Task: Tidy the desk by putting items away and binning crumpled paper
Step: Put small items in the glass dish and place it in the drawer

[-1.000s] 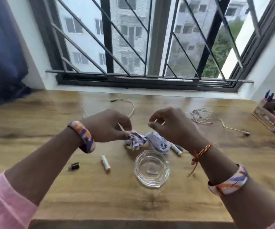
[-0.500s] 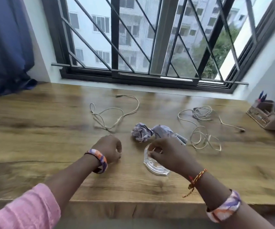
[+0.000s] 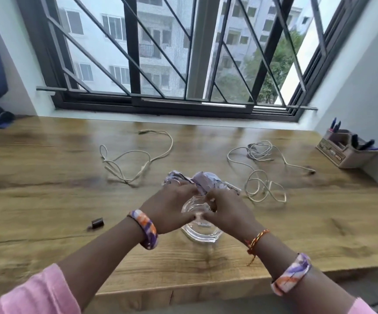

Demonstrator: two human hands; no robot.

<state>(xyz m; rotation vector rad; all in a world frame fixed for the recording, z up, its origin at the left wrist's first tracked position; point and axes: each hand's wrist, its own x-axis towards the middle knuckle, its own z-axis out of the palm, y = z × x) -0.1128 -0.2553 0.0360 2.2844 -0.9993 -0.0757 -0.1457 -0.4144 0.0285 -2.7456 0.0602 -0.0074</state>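
Where both meet over glass dish (image 3: 200, 234), left hand (image 3: 168, 206) curled, right hand (image 3: 226, 210) curled, grip unclear, crumpled paper (image 3: 202, 179) beyond

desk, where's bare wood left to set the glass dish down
Bare wood lies along the front edge right of the right hand, and on the left beyond the small dark adapter. The middle is crowded: left hand, glass dish, crumpled paper, beige cable and white cable.
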